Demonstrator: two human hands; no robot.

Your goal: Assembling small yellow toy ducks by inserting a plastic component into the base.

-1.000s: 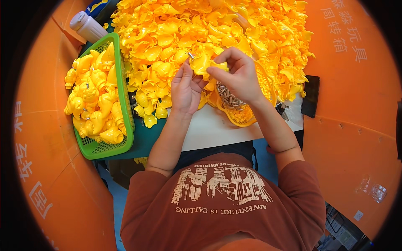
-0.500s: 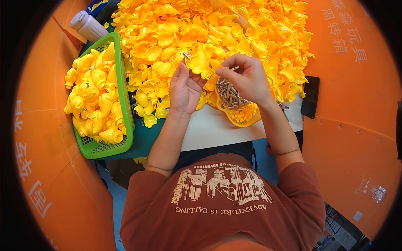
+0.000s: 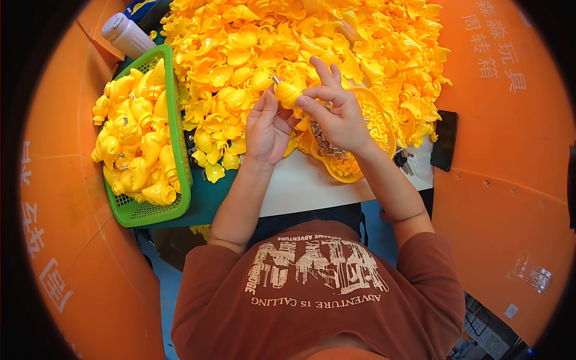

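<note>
We clamp a yellow plastic piece (image 3: pixel 288 93) between the fingers of our left hand (image 3: pixel 268 135), with the thumb and forefinger of our right hand (image 3: pixel 339 120) closed on its right side. A metal pin (image 3: pixel 275 79) shows at its far left. It's over the yellow pile (image 3: pixel 240 57), left of the yellow basket (image 3: pixel 348 179).
</note>
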